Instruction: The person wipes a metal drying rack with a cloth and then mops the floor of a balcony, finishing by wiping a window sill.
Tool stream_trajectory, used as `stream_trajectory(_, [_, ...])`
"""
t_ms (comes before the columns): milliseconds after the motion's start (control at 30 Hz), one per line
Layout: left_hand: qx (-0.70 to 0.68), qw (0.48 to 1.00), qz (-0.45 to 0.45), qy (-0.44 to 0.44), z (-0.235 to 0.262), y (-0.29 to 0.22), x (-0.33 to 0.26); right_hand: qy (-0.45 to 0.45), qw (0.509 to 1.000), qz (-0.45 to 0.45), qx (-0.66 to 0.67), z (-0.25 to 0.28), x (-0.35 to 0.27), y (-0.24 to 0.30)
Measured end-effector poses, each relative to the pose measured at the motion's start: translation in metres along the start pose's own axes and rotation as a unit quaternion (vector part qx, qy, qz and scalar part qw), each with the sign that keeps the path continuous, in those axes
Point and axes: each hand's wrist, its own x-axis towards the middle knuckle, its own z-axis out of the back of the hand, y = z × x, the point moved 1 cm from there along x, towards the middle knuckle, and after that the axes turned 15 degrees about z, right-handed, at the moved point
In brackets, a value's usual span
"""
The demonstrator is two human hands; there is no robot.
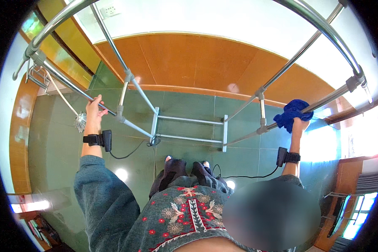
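A clothes rack of shiny metal tubes with grey joints (pixel 191 120) stands in front of me, its two sides rising to the left and right. My left hand (pixel 95 112) is closed around the left-hand tube, above a grey joint. On the opposite side, my right hand (pixel 300 125) presses a dark blue cloth (pixel 296 110) around the right-hand tube. The cloth wraps the tube and hides part of it and most of my fingers. Beside my left hand hangs a pale stick with a bushy grey-white head (pixel 80 122).
Behind the rack runs a brown wooden panel (pixel 189 63) along the white wall. Green tiles (pixel 239 164) cover the floor. Black bands (pixel 97 140) with cables sit on both wrists; a cable loops by the rack's left foot. A bright window (pixel 361 134) lies at right.
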Motion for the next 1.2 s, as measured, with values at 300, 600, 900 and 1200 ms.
stream_trajectory(300, [0.008, 0.999, 0.031, 0.030, 0.007, -0.002, 0.023, -0.060, 0.989, -0.013, -0.133, 0.000, -0.006, -0.016])
stream_trajectory(600, [0.066, 0.995, 0.023, 0.076, 0.029, 0.010, 0.028, -0.010, 0.980, -0.029, -0.195, -0.005, -0.007, -0.009])
stream_trajectory(900, [0.123, 0.978, -0.028, 0.166, 0.039, 0.002, 0.031, 0.198, 0.945, 0.031, -0.259, -0.007, -0.001, 0.021])
stream_trajectory(1200, [0.220, 0.936, -0.210, 0.179, 0.045, 0.002, 0.039, 0.251, 0.887, -0.158, 0.354, -0.203, -0.024, 0.174])
